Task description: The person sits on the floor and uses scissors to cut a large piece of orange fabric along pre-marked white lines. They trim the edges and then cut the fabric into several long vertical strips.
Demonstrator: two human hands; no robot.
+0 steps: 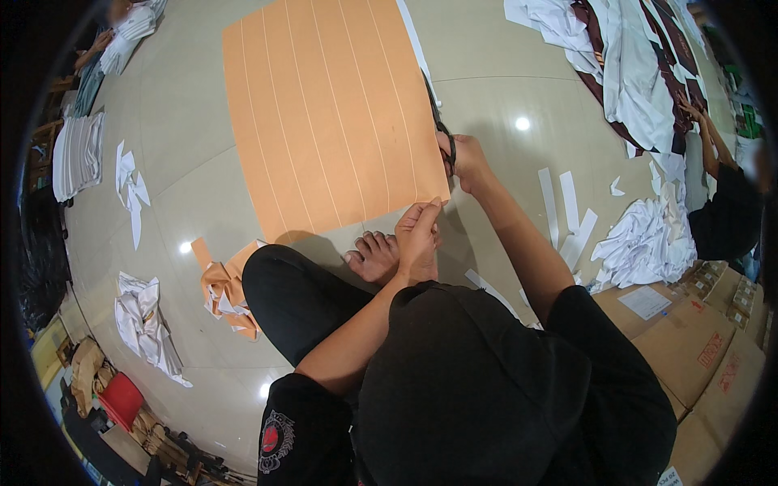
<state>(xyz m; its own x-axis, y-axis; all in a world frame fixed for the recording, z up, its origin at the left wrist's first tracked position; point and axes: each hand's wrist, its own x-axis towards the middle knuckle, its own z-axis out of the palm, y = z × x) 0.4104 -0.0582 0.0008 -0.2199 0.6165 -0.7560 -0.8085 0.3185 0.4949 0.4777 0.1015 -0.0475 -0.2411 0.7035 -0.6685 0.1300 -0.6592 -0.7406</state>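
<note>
A large orange sheet (324, 113) with pale lengthwise lines lies flat on the tiled floor in front of me. At its near right corner, my left hand (420, 231) pinches the edge between thumb and fingers. My right hand (463, 162) is closed around the black handles of a pair of scissors (442, 130). The blades point away from me along the sheet's right edge, where a white strip (415, 40) shows beside the orange. How far the blades are apart is hard to make out. My bare foot (374, 257) rests just below the sheet's near edge.
Crumpled orange scraps (227, 287) lie by my left knee, and a white cloth (146, 324) farther left. White strips (559, 206) and a white cloth heap (648, 239) are on the right. Cardboard boxes (673, 344) stand close at right. Another person (725, 202) handles cloth at far right.
</note>
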